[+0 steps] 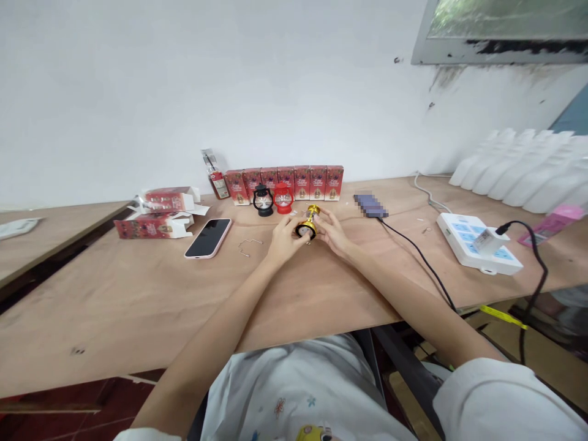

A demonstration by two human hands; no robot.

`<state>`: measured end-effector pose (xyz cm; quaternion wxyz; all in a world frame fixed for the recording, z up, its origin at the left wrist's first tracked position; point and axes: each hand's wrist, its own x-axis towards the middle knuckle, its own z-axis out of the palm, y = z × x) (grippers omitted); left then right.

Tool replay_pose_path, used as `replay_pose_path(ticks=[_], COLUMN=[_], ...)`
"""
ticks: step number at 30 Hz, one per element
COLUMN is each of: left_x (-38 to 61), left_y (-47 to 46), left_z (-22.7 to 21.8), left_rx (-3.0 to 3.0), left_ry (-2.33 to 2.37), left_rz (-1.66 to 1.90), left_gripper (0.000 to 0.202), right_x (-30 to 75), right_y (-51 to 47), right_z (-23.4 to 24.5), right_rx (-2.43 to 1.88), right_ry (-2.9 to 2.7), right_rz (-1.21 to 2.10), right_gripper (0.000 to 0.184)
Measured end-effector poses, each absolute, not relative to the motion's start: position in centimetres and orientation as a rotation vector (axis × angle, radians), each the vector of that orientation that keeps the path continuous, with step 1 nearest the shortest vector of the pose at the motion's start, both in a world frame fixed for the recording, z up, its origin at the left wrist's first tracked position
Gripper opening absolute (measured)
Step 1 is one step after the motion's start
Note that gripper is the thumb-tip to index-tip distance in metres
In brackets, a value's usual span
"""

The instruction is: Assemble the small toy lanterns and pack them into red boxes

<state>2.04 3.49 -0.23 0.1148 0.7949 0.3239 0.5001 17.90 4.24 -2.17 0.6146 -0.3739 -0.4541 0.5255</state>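
Between my two hands a small gold lantern (313, 212) lies tilted, its dark round base turned toward me. My left hand (283, 240) grips the base end with fingers and thumb. Around the lantern's right side curl the fingers of my right hand (334, 234). Just behind stand a black lantern (263, 201) and a red lantern (283, 199), both upright. A thin bent wire (249, 242) rests on the table to the left of my left hand.
Several red boxes (302, 182) line the wall. Opened boxes (151, 225) and a pink-edged phone (209, 238) lie left. On the right are a dark blurred device (371, 206) with a cable, a white power strip (478, 242) and white bottles (519, 168).
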Motion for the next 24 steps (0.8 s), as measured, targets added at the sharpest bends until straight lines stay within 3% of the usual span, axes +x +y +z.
replay_pose_path(ticks=[7, 11, 19, 24], left_x=[0.9, -0.1, -0.3, -0.4], left_y=[6.1, 7.9, 8.3, 7.8], left_z=[-0.2, -1.0, -2.1, -1.9], left_rx=[1.398, 0.980, 0.945, 0.797], left_ry=[1.208, 1.180, 0.911, 0.892], left_rz=[1.849, 1.883, 1.757, 1.719], left_gripper=[0.013, 0.016, 0.032, 0.034], right_x=[20.3, 21.2, 19.6, 17.4], right_y=[6.0, 6.4, 6.6, 9.8], right_z=[-3.1, -3.6, -3.2, -1.3], right_rx=[-1.161, -1.279, -1.176, -1.371], right_ry=[-1.148, -1.441, -2.131, -2.354], right_rz=[0.724, 0.436, -0.030, -0.189], right_gripper=[0.036, 0.026, 0.025, 0.025])
